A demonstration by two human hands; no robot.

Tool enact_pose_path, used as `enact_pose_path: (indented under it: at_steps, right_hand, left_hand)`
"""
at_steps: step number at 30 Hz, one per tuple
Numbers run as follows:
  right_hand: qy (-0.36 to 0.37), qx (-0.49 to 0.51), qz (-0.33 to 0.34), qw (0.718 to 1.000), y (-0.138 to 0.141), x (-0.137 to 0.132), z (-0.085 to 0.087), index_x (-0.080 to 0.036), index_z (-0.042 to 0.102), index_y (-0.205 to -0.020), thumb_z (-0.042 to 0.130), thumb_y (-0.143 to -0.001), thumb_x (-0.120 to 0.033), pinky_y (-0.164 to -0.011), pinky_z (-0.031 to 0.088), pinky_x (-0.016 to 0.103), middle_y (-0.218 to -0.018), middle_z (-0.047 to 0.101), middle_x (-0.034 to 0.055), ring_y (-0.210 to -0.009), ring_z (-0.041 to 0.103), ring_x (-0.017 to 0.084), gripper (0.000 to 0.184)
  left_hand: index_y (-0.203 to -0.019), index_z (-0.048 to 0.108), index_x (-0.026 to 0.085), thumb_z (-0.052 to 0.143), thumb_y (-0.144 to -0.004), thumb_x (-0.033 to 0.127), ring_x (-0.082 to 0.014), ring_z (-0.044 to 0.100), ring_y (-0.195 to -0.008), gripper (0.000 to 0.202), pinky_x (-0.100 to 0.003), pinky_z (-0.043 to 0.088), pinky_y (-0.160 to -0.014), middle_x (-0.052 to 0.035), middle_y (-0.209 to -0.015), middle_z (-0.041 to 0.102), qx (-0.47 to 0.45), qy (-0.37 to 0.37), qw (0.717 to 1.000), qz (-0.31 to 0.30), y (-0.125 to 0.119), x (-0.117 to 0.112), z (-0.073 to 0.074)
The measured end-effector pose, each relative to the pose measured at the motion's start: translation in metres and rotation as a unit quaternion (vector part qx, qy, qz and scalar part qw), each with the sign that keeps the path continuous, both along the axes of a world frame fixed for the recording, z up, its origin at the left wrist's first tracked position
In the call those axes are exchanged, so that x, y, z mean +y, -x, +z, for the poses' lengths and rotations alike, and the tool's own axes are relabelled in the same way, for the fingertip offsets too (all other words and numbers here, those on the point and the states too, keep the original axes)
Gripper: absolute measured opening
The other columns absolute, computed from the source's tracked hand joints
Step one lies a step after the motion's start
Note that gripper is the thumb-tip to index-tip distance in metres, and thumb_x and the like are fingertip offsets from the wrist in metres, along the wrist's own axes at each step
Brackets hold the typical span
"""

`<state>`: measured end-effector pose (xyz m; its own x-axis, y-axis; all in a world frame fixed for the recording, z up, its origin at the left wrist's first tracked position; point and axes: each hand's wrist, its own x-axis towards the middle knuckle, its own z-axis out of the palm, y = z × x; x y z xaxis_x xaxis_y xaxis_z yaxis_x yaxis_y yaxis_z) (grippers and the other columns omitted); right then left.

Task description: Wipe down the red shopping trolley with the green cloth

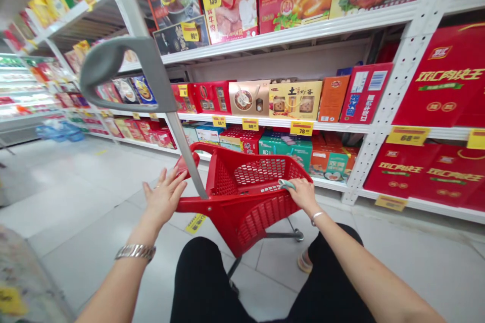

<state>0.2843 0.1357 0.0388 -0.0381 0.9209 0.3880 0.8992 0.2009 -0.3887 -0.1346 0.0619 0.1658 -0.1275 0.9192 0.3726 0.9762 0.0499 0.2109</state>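
A red plastic shopping basket (261,212) on wheels stands on the floor in front of my knees, tilted toward me. Its grey pull handle (113,63) rises up to the left on a metal shaft. My left hand (163,197) rests on the basket's near left rim, fingers stretched out and slightly spread. My right hand (301,193) is closed on the right rim, with a small pale green thing (287,184) pressed under its fingers. A metal watch sits on my left wrist, a thin bracelet on my right.
White store shelves (303,30) run along the aisle ahead, packed with red and yellow gift boxes (295,100) and yellow price tags (301,127). Grey tiled floor (87,181) stretches to the left toward more shelving. A yellow floor sticker (195,223) lies under the basket.
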Motion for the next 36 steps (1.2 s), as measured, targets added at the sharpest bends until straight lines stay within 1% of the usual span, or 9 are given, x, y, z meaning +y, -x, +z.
enact_pose_path:
  at_steps: [4,8,12,15,21,25,30,33,36]
  right_hand:
    - [-0.011,-0.007,0.052,0.999,0.048,-0.030,0.006,-0.026,0.073,-0.103,0.058,-0.093,-0.024,-0.084,0.035,0.037,-0.104,0.074,0.0073,-0.098,0.058,0.025,0.018]
    - [-0.023,0.002,0.083,0.996,0.080,-0.057,0.005,-0.026,0.071,-0.113,0.057,-0.090,-0.016,-0.086,0.035,0.040,-0.110,0.073,0.0083,-0.099,0.057,0.027,0.029]
    - [-0.045,0.041,0.145,0.988,0.101,-0.078,0.001,-0.027,0.066,-0.125,0.056,-0.082,-0.005,-0.090,0.037,0.041,-0.127,0.069,0.0076,-0.109,0.056,0.028,0.050]
    - [-0.042,0.052,0.196,0.978,0.114,-0.091,0.004,-0.028,0.069,-0.119,0.057,-0.080,-0.003,-0.089,0.039,0.040,-0.123,0.070,0.0058,-0.105,0.056,0.027,0.048]
    - [-0.022,0.044,0.280,0.959,0.131,-0.110,0.013,-0.029,0.071,-0.106,0.059,-0.080,-0.002,-0.087,0.043,0.037,-0.105,0.074,0.0030,-0.097,0.057,0.024,0.039]
    - [-0.007,0.150,0.282,0.948,0.113,-0.117,0.017,-0.025,0.074,-0.104,0.055,-0.076,0.000,-0.090,0.048,0.036,-0.100,0.075,0.0039,-0.096,0.063,0.021,0.042]
    - [0.096,0.277,0.197,0.935,0.036,-0.106,0.039,-0.023,0.077,-0.099,0.059,-0.077,-0.013,-0.073,0.054,0.030,-0.087,0.077,0.0017,-0.076,0.070,0.019,0.030]
    - [0.159,0.218,0.163,0.949,0.005,-0.079,0.048,-0.021,0.078,-0.091,0.062,-0.075,-0.015,-0.059,0.050,0.026,-0.072,0.074,-0.0006,-0.061,0.066,0.017,0.023]
    - [0.127,0.116,0.129,0.977,0.012,-0.051,0.042,-0.022,0.078,-0.089,0.062,-0.073,-0.009,-0.067,0.051,0.027,-0.080,0.076,0.0011,-0.072,0.068,0.019,0.026]
  left_hand:
    - [-0.154,0.038,0.015,0.022,-0.101,0.046,-0.0398,0.020,-0.153,0.063,-0.079,0.008,-0.113,-0.0219,-0.160,0.035,-0.036,-0.087,0.989,0.111,-0.007,-0.004,-0.007]
    - [-0.157,0.017,0.001,0.023,-0.101,0.046,-0.0385,0.011,-0.155,0.072,-0.073,0.007,-0.117,-0.0315,-0.163,0.018,-0.050,-0.217,0.964,0.148,-0.045,-0.017,-0.042]
    - [-0.157,0.020,0.001,0.027,-0.101,0.043,-0.0356,0.012,-0.155,0.070,-0.068,0.007,-0.120,-0.0286,-0.164,0.019,-0.038,-0.137,0.987,0.076,-0.093,-0.014,-0.077]
    - [-0.153,0.034,0.002,0.032,-0.099,0.048,-0.0413,0.014,-0.153,0.071,-0.074,0.010,-0.116,-0.0297,-0.162,0.024,-0.033,-0.052,0.996,0.063,-0.113,0.002,-0.089]
    - [-0.142,0.053,0.006,0.043,-0.094,0.051,-0.0472,0.006,-0.153,0.066,-0.080,0.014,-0.110,-0.0286,-0.163,0.023,0.009,-0.007,0.995,0.095,-0.100,0.019,-0.090]
    - [-0.144,0.052,0.008,0.047,-0.090,0.035,-0.0454,0.003,-0.154,0.061,-0.075,0.016,-0.115,-0.0243,-0.165,0.023,0.021,0.034,0.995,0.086,-0.081,0.022,-0.089]
    - [-0.145,0.052,0.010,0.049,-0.087,0.031,-0.0454,-0.001,-0.153,0.062,-0.072,0.016,-0.117,-0.0211,-0.166,0.020,0.007,0.058,0.995,0.084,-0.071,0.028,-0.087]
    - [-0.146,0.051,0.010,0.047,-0.086,0.030,-0.0441,-0.003,-0.154,0.062,-0.071,0.015,-0.118,-0.0192,-0.167,0.021,-0.004,0.061,0.995,0.081,-0.070,0.027,-0.087]
    - [-0.145,0.051,0.010,0.046,-0.087,0.029,-0.0447,-0.002,-0.154,0.062,-0.073,0.015,-0.117,-0.0201,-0.166,0.021,-0.011,0.051,0.996,0.075,-0.073,0.025,-0.088]
